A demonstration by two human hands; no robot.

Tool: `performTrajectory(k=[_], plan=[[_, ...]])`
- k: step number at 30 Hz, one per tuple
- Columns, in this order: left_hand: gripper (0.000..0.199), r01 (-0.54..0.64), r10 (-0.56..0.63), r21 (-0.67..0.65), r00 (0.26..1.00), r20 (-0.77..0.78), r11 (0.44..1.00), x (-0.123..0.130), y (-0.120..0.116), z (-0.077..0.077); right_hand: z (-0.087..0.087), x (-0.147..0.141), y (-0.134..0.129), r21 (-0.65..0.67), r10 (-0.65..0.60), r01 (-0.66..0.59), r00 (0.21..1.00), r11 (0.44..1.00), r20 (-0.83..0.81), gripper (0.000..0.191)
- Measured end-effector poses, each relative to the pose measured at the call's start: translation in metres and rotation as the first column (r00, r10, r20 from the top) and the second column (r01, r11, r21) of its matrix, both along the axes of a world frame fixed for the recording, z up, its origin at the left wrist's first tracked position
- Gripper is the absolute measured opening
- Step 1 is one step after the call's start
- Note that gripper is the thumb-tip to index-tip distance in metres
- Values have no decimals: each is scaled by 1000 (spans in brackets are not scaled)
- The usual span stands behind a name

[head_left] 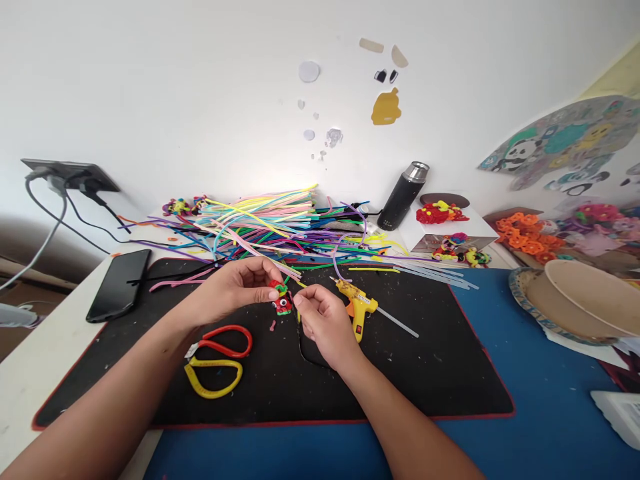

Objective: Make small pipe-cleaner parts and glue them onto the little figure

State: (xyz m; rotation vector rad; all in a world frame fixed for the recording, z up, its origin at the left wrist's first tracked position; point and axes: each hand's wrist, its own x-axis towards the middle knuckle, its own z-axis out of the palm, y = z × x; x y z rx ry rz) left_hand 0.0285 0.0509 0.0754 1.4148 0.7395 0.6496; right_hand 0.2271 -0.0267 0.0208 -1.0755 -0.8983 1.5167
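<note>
My left hand (253, 283) is closed in a pinch on a small red pipe cleaner figure (283, 305) with googly eyes and a green top. Just to its right, my right hand (323, 319) has thumb and forefinger pressed together close to the figure. What they hold is too small to make out; a thin yellow strand (299, 316) shows below the fingertips. Scissors (215, 363) with one red and one yellow handle lie on the black mat (400, 393), left of the hands. A yellow glue gun (357, 307) with a glue stick in its back rests beside my right hand.
Many coloured pipe cleaners (260, 217) are heaped along the wall. A black phone (119, 285) lies at left, below a socket strip (73, 175). A black flask (404, 195) leans at the back. Finished figures sit on a white box (450, 230); bowls (595, 300) stand at right.
</note>
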Motion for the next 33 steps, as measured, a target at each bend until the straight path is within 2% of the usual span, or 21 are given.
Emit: performTrajectory(k=[26, 33], plan=[[26, 26, -26, -30, 1000, -5, 999, 2, 0, 2, -1, 0, -1, -1, 15, -15, 1000, 1000, 15, 42], [27, 9, -9, -4, 1000, -24, 1000, 0, 1, 2, 8, 2, 0, -23, -9, 9, 1000, 1000, -22, 47]])
